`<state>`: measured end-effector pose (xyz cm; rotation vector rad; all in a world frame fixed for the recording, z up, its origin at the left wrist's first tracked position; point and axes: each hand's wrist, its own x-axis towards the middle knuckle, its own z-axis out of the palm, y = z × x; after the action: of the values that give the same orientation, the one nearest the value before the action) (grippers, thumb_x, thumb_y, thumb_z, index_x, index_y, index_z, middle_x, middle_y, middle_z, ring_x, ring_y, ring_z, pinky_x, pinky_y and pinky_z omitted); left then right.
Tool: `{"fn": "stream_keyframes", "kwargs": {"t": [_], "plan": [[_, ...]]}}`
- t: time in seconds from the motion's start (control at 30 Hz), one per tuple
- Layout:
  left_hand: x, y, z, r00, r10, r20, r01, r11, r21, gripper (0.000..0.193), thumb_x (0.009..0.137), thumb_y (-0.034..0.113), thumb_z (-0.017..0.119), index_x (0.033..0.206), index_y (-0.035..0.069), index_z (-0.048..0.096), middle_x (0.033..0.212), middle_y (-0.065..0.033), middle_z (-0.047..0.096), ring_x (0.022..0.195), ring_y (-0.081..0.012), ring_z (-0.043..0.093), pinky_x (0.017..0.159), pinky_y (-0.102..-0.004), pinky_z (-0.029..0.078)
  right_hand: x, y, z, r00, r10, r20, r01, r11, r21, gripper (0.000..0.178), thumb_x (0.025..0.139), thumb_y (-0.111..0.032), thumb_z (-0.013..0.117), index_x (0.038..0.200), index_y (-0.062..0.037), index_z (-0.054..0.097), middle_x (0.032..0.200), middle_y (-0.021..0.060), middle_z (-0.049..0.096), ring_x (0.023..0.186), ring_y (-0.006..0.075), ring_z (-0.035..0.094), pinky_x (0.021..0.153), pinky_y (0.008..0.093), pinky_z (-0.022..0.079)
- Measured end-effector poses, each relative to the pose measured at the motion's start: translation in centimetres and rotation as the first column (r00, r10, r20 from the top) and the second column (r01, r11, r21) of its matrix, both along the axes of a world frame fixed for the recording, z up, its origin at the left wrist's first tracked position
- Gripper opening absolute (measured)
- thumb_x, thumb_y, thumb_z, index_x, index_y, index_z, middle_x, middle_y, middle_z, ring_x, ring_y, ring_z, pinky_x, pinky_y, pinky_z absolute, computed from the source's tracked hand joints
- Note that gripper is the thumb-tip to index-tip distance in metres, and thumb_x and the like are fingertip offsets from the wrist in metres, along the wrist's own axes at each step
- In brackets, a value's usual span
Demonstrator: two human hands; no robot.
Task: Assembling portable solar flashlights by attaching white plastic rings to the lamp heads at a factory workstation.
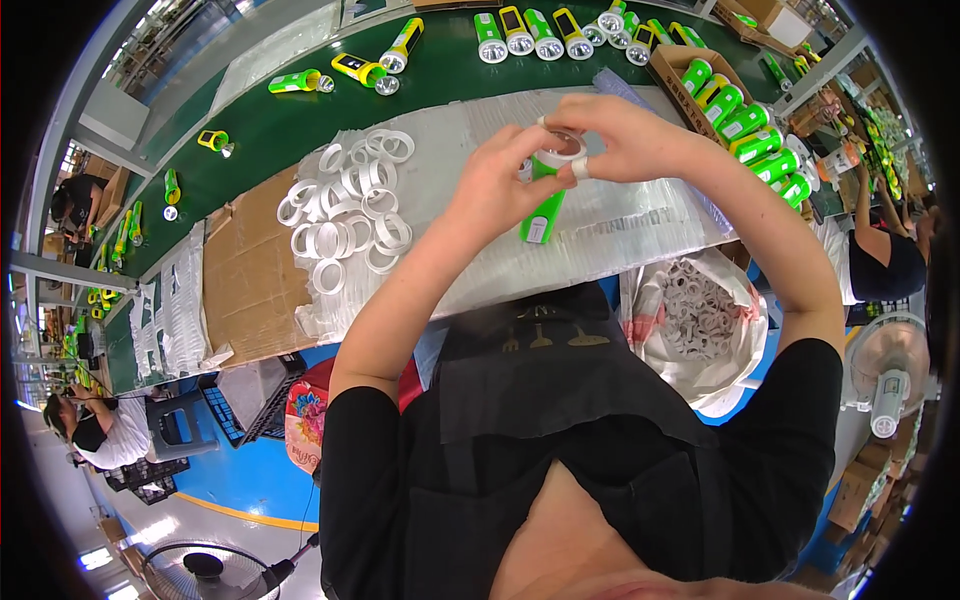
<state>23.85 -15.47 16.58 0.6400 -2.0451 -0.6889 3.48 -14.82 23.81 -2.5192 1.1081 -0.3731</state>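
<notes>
Over the near part of the worktable, my left hand (503, 178) is closed around the upper part of a green flashlight (542, 218). The flashlight's lens end faces up and its body points down toward me. A white ring (567, 152) sits at that lens end. My right hand (625, 138) grips the ring's edge, thumb on the near side and fingers on the far side. Whether the ring is fully seated cannot be made out. Left of my hands lies a loose pile of white rings (352, 200) on the clear plastic sheeting.
Green and yellow flashlights (543, 35) stand along the table's far side. A cardboard box (682, 88) of flashlights is at the right. Below the table edge hangs a white sack (695, 320) full of rings. Flat cardboard (250, 270) covers the left part. Other people sit at both sides.
</notes>
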Motion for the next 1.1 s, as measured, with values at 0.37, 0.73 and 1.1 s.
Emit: {"fn": "stream_keyframes", "kwargs": {"t": [0.37,0.73,1.1], "plan": [[1.9,-0.8,-1.0,0.948,-0.200,-0.249,0.256,0.942,0.218,0.035,0.078,0.010,0.079,0.102,0.007,0.054,0.106,-0.0075,0.066,0.095,-0.0150,0.062,0.084,-0.0305,0.051,4.3,5.0,-13.3,0.712,-0.500,0.493,0.311,0.854,0.417,0.080,0.073,-0.032,0.083,0.136,-0.0019,0.043,0.126,0.0133,0.058,0.117,0.0240,0.057,0.101,0.0380,0.044],[2.5,6.0,6.7,0.618,-0.640,-0.456,0.444,0.763,-0.469,0.014,0.067,0.003,0.074,0.079,0.006,0.068,0.095,-0.0162,0.063,0.067,-0.0244,0.064,0.051,-0.0313,0.049,7.6,2.3,-4.6,0.783,0.357,0.510,-0.620,0.522,0.586,0.045,0.067,-0.022,0.079,0.106,-0.0084,0.062,0.110,0.0141,0.063,0.106,0.0312,0.060,0.088,0.0388,0.048],[10.6,-24.0,-2.0,0.786,0.594,0.172,-0.549,0.798,-0.248,0.065,0.082,0.040,0.074,0.125,-0.002,0.048,0.110,-0.0228,0.063,0.099,-0.0373,0.064,0.086,-0.0409,0.052,6.3,-29.3,-9.3,0.963,-0.268,0.026,0.255,0.878,-0.406,0.064,0.069,0.006,0.067,0.125,-0.0218,0.053,0.150,0.0161,0.035,0.120,0.0367,0.055,0.090,0.0417,0.053]]}}
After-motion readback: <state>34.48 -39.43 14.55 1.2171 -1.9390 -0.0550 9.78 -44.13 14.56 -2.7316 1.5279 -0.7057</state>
